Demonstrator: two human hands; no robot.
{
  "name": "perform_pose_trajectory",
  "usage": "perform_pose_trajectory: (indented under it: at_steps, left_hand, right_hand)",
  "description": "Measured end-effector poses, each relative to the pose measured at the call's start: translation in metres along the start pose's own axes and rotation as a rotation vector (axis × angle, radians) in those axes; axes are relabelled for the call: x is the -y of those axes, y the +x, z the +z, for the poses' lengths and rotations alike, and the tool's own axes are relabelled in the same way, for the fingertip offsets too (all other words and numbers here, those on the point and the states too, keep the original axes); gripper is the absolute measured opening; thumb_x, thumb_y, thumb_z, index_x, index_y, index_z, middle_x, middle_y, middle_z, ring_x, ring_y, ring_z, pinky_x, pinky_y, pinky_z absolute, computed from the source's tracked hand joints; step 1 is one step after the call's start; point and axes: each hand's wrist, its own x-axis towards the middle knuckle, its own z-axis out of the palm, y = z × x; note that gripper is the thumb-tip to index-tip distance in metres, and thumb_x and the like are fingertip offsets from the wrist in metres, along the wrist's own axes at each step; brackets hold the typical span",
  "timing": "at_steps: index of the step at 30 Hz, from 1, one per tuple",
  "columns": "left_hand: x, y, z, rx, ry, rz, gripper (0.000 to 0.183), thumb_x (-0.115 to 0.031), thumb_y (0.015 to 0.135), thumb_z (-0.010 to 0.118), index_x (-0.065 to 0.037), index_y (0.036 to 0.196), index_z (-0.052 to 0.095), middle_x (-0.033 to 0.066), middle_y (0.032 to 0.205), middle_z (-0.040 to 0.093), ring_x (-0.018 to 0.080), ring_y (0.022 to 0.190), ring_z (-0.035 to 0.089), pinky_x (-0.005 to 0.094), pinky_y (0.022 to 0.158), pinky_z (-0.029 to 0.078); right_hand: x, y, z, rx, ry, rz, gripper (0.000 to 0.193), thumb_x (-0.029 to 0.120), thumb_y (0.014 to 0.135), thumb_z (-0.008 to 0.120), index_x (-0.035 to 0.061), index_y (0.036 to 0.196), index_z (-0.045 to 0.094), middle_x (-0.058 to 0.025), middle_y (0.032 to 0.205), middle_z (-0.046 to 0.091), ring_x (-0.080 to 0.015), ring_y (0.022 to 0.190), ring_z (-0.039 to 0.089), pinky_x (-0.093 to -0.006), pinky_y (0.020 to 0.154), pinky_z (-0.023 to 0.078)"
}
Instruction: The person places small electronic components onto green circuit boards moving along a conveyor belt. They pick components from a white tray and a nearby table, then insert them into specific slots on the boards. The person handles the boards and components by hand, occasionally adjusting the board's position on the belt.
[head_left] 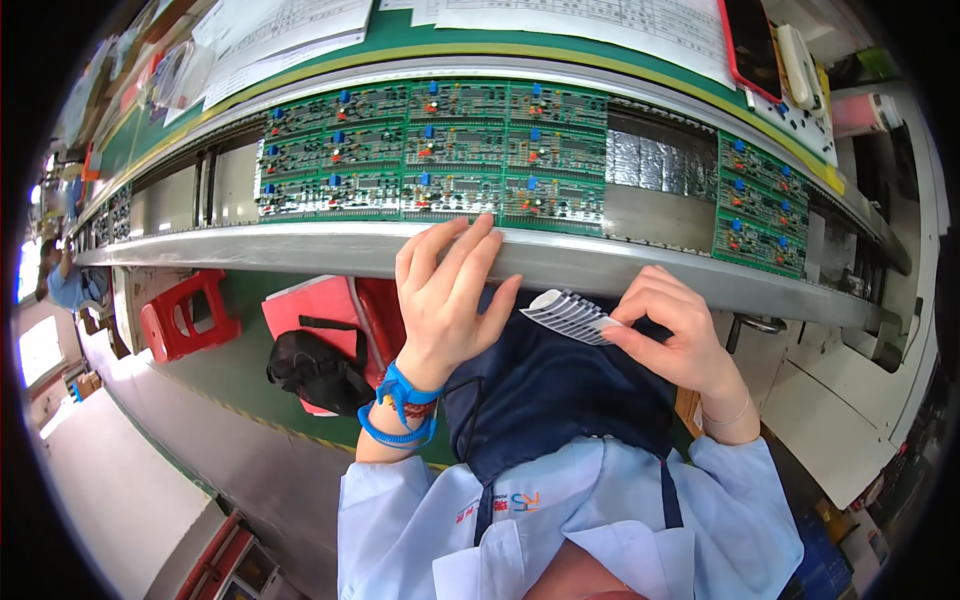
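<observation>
My left hand (448, 290) rests with its fingers stretched out on the metal front rail (340, 251) of the conveyor. Its fingertips reach the near edge of a green circuit board panel (452, 150), populated with blue, red and white components. A blue coiled wrist strap (400, 435) circles my left wrist. Between the thumb and fingers of my right hand (672, 328) is a curled sheet of white label strips with dark bars (570, 316), held below the rail. Another green board panel (762, 205) lies on the conveyor to the right, beyond my right hand.
Behind the conveyor, printed papers (590, 30) lie on a green surface, with a red-edged phone (752, 45) at the right. Below the rail at left stand a red stool (190, 315) and a black bag (318, 365) on something red. A white cabinet (850, 400) is at right.
</observation>
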Motion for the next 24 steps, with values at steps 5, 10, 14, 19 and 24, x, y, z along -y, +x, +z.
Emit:
perform_pose_trajectory:
  at_steps: [5,10,14,19,24]
  left_hand:
    - [-0.017,0.008,0.009,0.005,-0.042,0.040,0.038,-0.010,0.065,0.066,-0.001,0.101,0.059,0.0108,0.109,0.062,0.0290,0.098,0.055,0.0377,0.084,0.039]
    - [-0.027,0.015,0.017,0.017,-0.106,0.092,0.040,-0.009,0.062,0.063,-0.001,0.101,0.058,0.0116,0.108,0.062,0.0295,0.097,0.055,0.0384,0.083,0.041]
    - [-0.028,0.018,0.023,0.002,-0.136,0.087,0.042,-0.009,0.061,0.062,0.000,0.101,0.059,0.0117,0.105,0.062,0.0292,0.096,0.055,0.0386,0.083,0.041]
    - [-0.011,0.017,0.011,-0.011,-0.133,0.135,0.034,-0.009,0.066,0.070,0.000,0.098,0.060,0.0134,0.101,0.062,0.0279,0.093,0.059,0.0371,0.080,0.046]
    - [-0.003,0.012,0.006,-0.022,-0.186,0.118,0.029,-0.007,0.066,0.069,-0.001,0.094,0.060,0.0133,0.100,0.062,0.0285,0.093,0.060,0.0369,0.080,0.047]
  right_hand:
    - [-0.003,-0.013,-0.016,-0.074,0.022,0.012,0.008,0.006,0.074,0.069,0.0042,0.073,0.061,-0.0035,0.067,0.056,-0.0178,0.063,0.050,-0.0291,0.061,0.037]
    - [-0.004,-0.020,-0.021,-0.135,0.021,0.025,0.009,0.005,0.073,0.069,0.0028,0.072,0.060,-0.0038,0.067,0.056,-0.0176,0.062,0.050,-0.0288,0.060,0.037]
    - [-0.003,-0.019,-0.019,-0.160,0.016,0.023,0.009,0.004,0.073,0.069,0.0021,0.072,0.060,-0.0043,0.066,0.056,-0.0178,0.062,0.049,-0.0291,0.059,0.038]
    - [0.005,-0.007,-0.007,-0.162,0.008,0.028,0.010,0.005,0.074,0.069,0.0020,0.072,0.059,-0.0045,0.066,0.056,-0.0179,0.062,0.050,-0.0290,0.059,0.038]
    - [0.006,0.000,-0.001,-0.128,0.015,0.038,0.010,0.006,0.074,0.068,0.0022,0.072,0.060,-0.0044,0.066,0.056,-0.0176,0.061,0.049,-0.0289,0.058,0.037]
